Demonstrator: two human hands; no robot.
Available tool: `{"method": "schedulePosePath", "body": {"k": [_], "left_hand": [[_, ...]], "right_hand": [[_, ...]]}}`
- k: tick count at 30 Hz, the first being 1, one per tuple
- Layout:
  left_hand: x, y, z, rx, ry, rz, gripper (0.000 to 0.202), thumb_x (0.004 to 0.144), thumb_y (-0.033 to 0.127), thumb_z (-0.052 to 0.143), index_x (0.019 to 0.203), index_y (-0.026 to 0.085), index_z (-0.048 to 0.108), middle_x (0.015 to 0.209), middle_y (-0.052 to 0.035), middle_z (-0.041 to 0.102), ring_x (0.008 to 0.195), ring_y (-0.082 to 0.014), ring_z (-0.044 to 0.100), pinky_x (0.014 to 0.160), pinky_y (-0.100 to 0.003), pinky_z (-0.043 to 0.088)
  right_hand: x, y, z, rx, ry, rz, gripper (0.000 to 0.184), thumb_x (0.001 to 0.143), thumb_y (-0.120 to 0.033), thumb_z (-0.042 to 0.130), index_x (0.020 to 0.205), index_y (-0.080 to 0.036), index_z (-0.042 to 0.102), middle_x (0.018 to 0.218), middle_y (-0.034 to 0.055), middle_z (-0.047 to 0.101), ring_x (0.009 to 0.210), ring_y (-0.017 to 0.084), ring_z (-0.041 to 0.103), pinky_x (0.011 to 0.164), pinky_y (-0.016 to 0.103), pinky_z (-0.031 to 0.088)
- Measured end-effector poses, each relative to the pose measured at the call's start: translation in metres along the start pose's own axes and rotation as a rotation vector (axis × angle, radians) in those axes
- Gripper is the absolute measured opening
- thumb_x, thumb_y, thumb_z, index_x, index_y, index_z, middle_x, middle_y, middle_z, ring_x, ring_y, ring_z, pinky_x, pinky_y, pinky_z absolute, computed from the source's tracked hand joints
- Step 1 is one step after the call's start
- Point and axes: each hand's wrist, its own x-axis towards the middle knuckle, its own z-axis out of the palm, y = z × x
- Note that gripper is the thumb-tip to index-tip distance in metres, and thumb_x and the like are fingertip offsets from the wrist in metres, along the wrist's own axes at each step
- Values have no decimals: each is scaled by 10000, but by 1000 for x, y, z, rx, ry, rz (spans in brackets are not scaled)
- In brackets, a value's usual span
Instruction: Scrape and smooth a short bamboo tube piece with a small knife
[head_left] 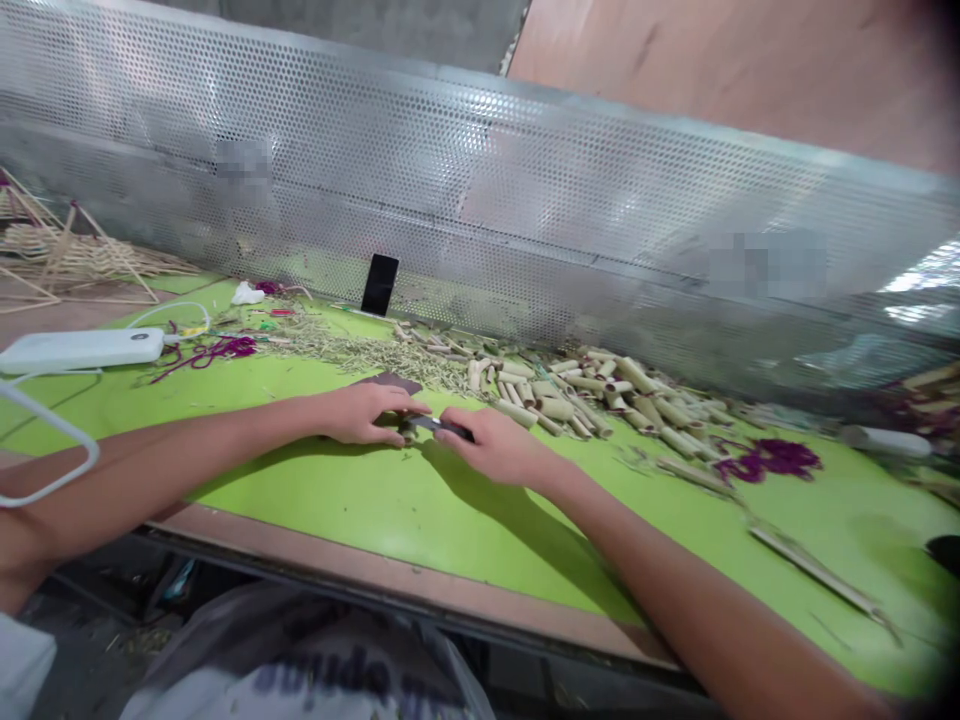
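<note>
My right hand is wrapped round the dark handle of a small knife, whose blade points left toward my other hand. Just across from it, my left hand rests low over the green tabletop, thumb and fingers closing on a small piece by the blade. That piece is mostly hidden, so its kind does not show. Behind the left fingers lies a flat dark-brown plate. Beyond both hands spreads a heap of short, hollow cut stalks, with thin pale-green shavings to its left.
A perforated metal panel stands along the back, with a phone leaning there. Purple yarn and a longer stalk lie right. At left are a white device, its cable and stick frames. A wooden edge borders the front.
</note>
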Motion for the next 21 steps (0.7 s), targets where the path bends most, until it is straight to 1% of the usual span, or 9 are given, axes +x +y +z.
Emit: {"method": "schedulePosePath", "body": {"k": [2, 4, 7, 11, 14, 16, 18, 19, 21], "left_hand": [[0, 1, 0, -22, -3, -42, 657, 894, 334, 727, 1494, 227, 482, 1363, -117, 637, 1201, -280, 620, 1005, -388, 471], [0, 2, 0, -56, -11, -75, 690, 880, 348, 742, 1505, 248, 465, 1394, -107, 627, 1230, -281, 616, 1031, -391, 461], [0, 3, -1, -106, -16, -101, 682, 865, 345, 755, 1486, 257, 489, 1396, -94, 632, 1239, -273, 622, 1057, -389, 452], [-1, 6, -2, -132, -4, -81, 664, 845, 357, 765, 1450, 219, 530, 1383, -99, 643, 1236, -265, 626, 1063, -363, 452], [1, 8, -3, -123, 43, -89, 573, 920, 448, 653, 1420, 184, 557, 1367, -117, 649, 1213, -266, 631, 1010, -344, 479], [4, 8, -4, -92, 112, -151, 471, 1004, 460, 487, 1357, 174, 610, 1344, -118, 660, 1190, -263, 634, 968, -342, 489], [10, 7, -3, -56, 168, -221, 453, 1040, 416, 368, 1256, 164, 676, 1281, -111, 693, 1151, -260, 643, 934, -343, 490], [12, 6, -1, -45, 174, -243, 456, 1042, 399, 349, 1195, 161, 707, 1227, -104, 716, 1109, -257, 657, 905, -338, 493], [17, 4, 1, -37, 150, -254, 435, 1025, 395, 389, 1052, 159, 754, 1066, -87, 761, 964, -243, 689, 803, -315, 498]], "right_hand": [[1, 0, 1, -2, 33, 46, 266, 1023, -387, 430, 904, -203, 582, 759, 24, 646, 631, 156, 525, 574, 268, 313], [2, -2, 2, -19, 26, 62, 259, 1025, -386, 431, 939, -203, 592, 773, 32, 661, 623, 156, 526, 566, 268, 306], [2, -8, 5, -79, 3, 60, 246, 1024, -376, 450, 990, -196, 613, 805, 49, 680, 635, 161, 531, 563, 270, 285], [3, -12, 7, -135, -3, 61, 243, 1026, -358, 463, 1020, -181, 629, 849, 69, 698, 676, 170, 546, 577, 272, 277], [3, -12, 8, -137, -3, 62, 259, 1031, -365, 451, 1030, -180, 633, 832, 65, 697, 659, 167, 533, 572, 273, 275], [3, -12, 9, -135, -1, 58, 264, 1031, -369, 446, 1034, -183, 633, 816, 60, 692, 646, 165, 523, 565, 274, 272], [4, -11, 9, -136, -3, 48, 261, 1030, -369, 447, 1039, -187, 634, 806, 55, 687, 641, 164, 517, 564, 274, 271], [4, -11, 9, -135, -7, 43, 258, 1029, -368, 449, 1036, -189, 634, 803, 53, 685, 641, 165, 517, 565, 275, 272], [4, -11, 9, -128, -14, 25, 260, 1027, -376, 452, 1025, -191, 635, 803, 53, 684, 644, 168, 518, 568, 276, 275]]}}
